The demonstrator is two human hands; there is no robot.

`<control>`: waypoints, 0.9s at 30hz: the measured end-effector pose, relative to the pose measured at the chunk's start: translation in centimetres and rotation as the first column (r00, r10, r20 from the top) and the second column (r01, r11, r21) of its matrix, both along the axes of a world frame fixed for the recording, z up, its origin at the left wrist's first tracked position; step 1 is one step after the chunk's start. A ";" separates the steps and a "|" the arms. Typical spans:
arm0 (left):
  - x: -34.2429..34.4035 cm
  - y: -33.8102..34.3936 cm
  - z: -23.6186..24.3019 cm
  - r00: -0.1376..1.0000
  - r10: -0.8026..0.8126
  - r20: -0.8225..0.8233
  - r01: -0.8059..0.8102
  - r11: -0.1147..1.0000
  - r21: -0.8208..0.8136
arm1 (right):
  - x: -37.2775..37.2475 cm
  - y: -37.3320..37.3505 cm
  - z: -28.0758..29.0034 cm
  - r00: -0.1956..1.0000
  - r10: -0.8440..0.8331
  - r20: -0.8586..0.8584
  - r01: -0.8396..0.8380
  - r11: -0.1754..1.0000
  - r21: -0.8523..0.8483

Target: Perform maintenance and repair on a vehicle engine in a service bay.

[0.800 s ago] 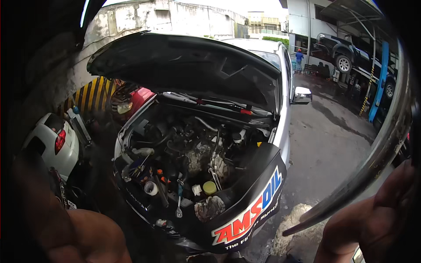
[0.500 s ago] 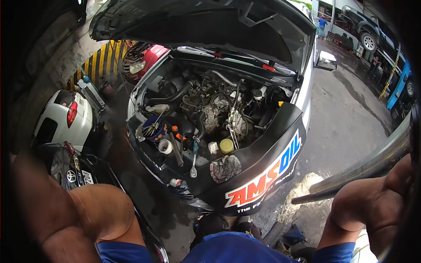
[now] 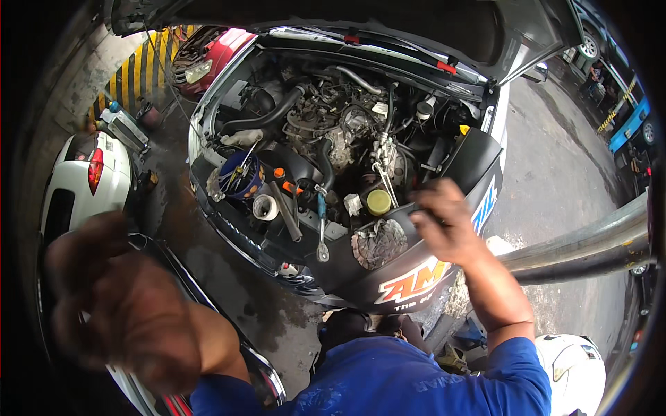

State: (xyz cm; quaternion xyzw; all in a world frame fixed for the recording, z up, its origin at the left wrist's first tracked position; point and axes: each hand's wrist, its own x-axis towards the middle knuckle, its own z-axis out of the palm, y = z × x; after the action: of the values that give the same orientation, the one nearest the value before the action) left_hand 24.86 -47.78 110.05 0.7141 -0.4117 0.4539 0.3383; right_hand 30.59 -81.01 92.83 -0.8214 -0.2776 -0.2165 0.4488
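Ratchet [image 3: 321, 207], blue-handled: one | yellow cap [image 3: 379, 202]: one | left hand [image 3: 132, 305], right hand [image 3: 447, 220]: two; fingers [image 3: 441, 197] blurred, cannot tell spread

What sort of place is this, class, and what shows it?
Probably a vehicle repair shop: an engine lies exposed under a raised hood, a blue-handled ratchet lies in front, and a blue bucket nearby holds what look like tools.

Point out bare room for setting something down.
Bare: the black sheet cover past the right hand, right of the grey metal engine; grey concrete ground between cover and slanted metal pole. Crowded: left of the engine, with a dark-blue round tub, white cylindrical roll and long grey bar.
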 end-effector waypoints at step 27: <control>11.8 -11.4 -45.4 -0.338 -0.905 -0.258 -0.524 0.409 -0.747 | 1.3 7.6 -21.2 0.909 -0.126 -0.398 0.171 0.982 0.081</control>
State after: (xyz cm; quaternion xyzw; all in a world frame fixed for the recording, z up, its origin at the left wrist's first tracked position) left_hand 36.64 -59.16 64.65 0.3171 0.1307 -0.2986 0.8906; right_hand 31.92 -73.41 71.59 -0.8397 -0.1065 -0.0974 0.5235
